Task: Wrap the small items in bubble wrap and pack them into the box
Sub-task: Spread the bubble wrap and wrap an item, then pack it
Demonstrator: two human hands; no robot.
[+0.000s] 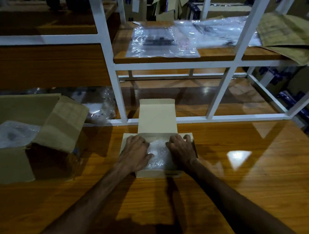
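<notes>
A small pale cardboard box (153,173) lies on the wooden table in front of me, its lid (157,115) standing open at the far side. A bundle of bubble wrap (158,155) fills the inside; what it covers is hidden. My left hand (135,152) lies palm down over the box's left side, fingers bent onto the wrap. At the right side, my right hand (181,148) rests with its fingers curved over the box's right wall and far corner.
A large open brown carton (24,133) with plastic-wrapped contents stands at the left. A white metal shelf frame (119,90) rises right behind the small box. Its wooden shelf holds clear plastic bags (163,40) and flattened cardboard (290,34). More boxes stand in the background.
</notes>
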